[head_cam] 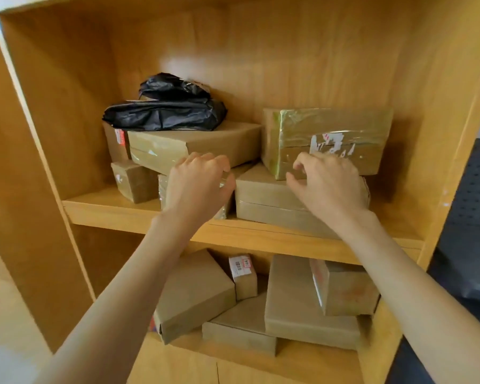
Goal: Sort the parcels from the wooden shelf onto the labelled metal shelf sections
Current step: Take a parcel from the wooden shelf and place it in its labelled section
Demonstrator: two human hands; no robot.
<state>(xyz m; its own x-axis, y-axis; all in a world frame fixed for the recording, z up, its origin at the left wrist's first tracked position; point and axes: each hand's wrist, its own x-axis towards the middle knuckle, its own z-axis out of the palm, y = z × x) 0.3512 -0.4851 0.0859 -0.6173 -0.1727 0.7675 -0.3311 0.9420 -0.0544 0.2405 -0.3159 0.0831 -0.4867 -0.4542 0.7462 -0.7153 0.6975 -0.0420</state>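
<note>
Your left hand (pixel 198 184) and right hand (pixel 326 184) reach mid-frame with fingers loosely curled, holding nothing, over the brown parcels (pixel 266 195) on the wooden shelf (pixel 139 214), your right fingertips by the tape-wrapped box (pixel 327 134).

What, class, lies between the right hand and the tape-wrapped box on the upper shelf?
Nothing visible. The right hand is directly in front of the tape-wrapped box, its fingers curled at the box's lower front edge. That box rests on a flatter cardboard box, and nothing lies on top of it.
</note>
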